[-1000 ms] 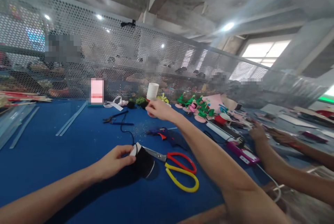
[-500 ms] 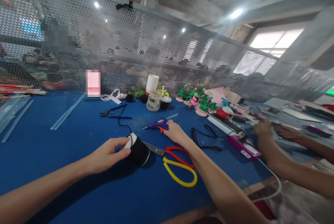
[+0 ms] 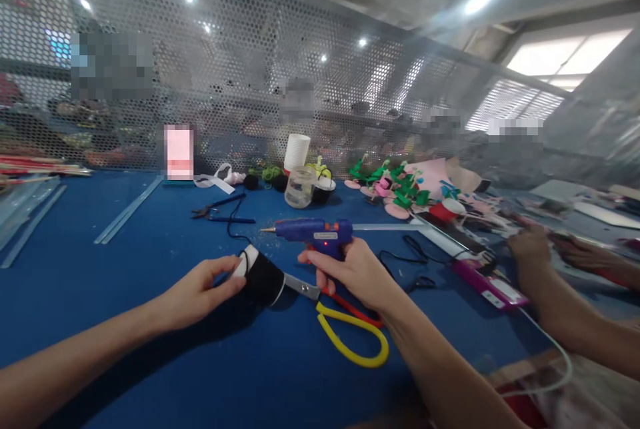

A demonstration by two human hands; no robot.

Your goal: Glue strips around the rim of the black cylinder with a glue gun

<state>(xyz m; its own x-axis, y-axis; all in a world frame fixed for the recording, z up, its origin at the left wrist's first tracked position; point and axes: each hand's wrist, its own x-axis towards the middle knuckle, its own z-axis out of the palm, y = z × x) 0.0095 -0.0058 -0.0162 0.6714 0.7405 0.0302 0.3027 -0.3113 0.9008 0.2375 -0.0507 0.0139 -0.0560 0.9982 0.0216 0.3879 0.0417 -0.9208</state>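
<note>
Between the thumb and fingers of my left hand [image 3: 213,286] is a paper cup [image 3: 264,279], tipped on its side and wrapped in black cord. Its white end shows at my fingertips, and a loose strand of the black cord [image 3: 232,222] trails away across the table. My right hand [image 3: 353,272] grips a blue hot glue gun [image 3: 315,232], raised above the table with its nozzle pointing left over the cup. A clear glue stick [image 3: 383,228] sticks out of its back. Scissors [image 3: 353,336] with red and yellow handles lie under my right wrist, their blade partly behind the cup.
Pliers [image 3: 220,208], a clear jar [image 3: 300,188] and stacked white cups [image 3: 297,151] stand or lie further back. Green and pink craft pieces [image 3: 395,186] cluster right of them. A purple power strip [image 3: 493,282] lies near another person's hands [image 3: 533,252]. Glue sticks [image 3: 127,210] lie left.
My right hand has lifted the glue gun off the table, so it now sits level and closer to me. My left hand keeps the cup nearly where it was.
</note>
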